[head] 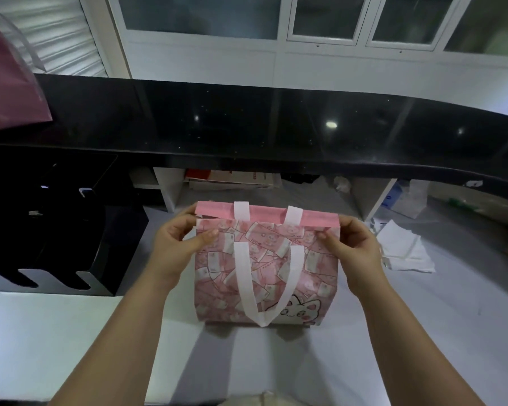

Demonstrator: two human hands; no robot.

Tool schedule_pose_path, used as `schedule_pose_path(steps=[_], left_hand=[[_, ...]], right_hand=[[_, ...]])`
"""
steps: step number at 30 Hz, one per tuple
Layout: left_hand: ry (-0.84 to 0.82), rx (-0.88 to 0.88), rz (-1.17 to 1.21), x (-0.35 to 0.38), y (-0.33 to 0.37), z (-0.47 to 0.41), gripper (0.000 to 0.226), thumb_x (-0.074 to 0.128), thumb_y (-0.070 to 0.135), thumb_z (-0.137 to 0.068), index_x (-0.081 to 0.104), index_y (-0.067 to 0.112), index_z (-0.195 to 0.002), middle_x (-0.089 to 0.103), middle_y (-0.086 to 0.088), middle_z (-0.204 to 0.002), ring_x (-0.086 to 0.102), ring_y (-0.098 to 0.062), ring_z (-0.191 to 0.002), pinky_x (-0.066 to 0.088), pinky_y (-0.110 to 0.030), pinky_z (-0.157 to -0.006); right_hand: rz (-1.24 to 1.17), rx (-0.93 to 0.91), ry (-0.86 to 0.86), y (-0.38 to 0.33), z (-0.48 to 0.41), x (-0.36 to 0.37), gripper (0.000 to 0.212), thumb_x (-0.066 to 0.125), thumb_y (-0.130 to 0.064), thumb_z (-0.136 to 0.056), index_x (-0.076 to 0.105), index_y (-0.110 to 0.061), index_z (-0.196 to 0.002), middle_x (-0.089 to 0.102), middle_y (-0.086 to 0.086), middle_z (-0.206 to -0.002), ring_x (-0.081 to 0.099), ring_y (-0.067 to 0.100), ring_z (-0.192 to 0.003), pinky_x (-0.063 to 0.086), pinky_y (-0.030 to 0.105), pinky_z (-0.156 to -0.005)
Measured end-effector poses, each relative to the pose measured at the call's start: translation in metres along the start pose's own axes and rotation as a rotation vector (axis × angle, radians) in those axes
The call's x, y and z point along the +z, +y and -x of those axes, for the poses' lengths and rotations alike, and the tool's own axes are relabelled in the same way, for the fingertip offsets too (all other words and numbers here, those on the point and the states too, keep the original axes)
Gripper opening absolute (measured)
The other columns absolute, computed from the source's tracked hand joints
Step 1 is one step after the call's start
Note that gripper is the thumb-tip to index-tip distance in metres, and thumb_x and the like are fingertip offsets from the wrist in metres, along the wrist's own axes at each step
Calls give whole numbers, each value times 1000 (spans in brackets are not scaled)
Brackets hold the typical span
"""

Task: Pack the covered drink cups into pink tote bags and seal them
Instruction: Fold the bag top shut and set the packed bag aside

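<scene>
A pink tote bag [314, 276] printed with banknotes and a cartoon cat stands upright on the white counter [41, 332] in the middle of the view. Its white front handle hangs down over the print. The plain pink top flap rises behind, with the second handle's straps over it. My left hand [178, 247] pinches the bag's top left corner. My right hand [352, 247] pinches the top right corner. The bag's mouth is pressed together between them. No drink cup shows; whatever is inside the bag is hidden.
A black slotted holder [56, 238] stands to the left of the bag. A stack of white napkins or bags [405, 250] lies at the right. A raised black ledge [276, 127] runs across behind, with cluttered shelves under it. A maroon bag [9, 92] sits at the far left.
</scene>
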State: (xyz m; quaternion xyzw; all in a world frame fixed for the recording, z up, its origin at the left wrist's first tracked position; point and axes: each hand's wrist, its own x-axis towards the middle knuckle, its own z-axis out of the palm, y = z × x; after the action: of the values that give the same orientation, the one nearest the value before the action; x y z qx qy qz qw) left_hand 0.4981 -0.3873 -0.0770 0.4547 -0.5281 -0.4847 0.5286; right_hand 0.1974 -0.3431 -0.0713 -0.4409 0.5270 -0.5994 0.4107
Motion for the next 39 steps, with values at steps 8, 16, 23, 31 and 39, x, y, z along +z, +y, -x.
schedule_pose_path(steps=[8,16,23,31,39], left_hand=[[54,13,103,5,-10,-6,41,84,16,-57,56,18,-88,73,1,-88,71,-19,-86,58,-25,-68],[27,66,-195,12,5,-8,74,86,30,-60,47,59,-116,70,12,-102,64,-2,-101,53,-27,-89],[10,98,-234,14,8,-6,56,86,33,-64,61,46,-112,66,12,-113,64,-10,-106,55,-45,-91],[41,165,-287,17,5,-7,50,82,10,-75,65,52,-96,67,25,-104,62,1,-99,54,-21,-81],[46,151,-204,16,2,-5,45,84,5,-71,70,44,-90,71,15,-97,66,-5,-94,53,-13,-73]], right_hand=[[492,-315,-88,-12,-7,2,60,72,-8,-83,53,-53,-117,56,-30,-107,53,-9,-105,47,4,-69],[612,-368,-1,-39,-23,22,31,68,-20,-86,59,-49,-77,61,-30,-83,57,-7,-86,47,11,-62],[403,-4,-84,-64,-44,25,8,69,-31,-87,68,-28,-79,68,-13,-69,69,5,-66,47,12,-44],[903,-519,-431,-92,-48,31,44,58,3,-89,64,-32,-113,54,-10,-127,43,7,-120,38,20,-96],[709,-244,-467,-108,-66,41,11,65,-39,-84,69,-30,-88,71,-12,-88,65,2,-84,50,19,-75]])
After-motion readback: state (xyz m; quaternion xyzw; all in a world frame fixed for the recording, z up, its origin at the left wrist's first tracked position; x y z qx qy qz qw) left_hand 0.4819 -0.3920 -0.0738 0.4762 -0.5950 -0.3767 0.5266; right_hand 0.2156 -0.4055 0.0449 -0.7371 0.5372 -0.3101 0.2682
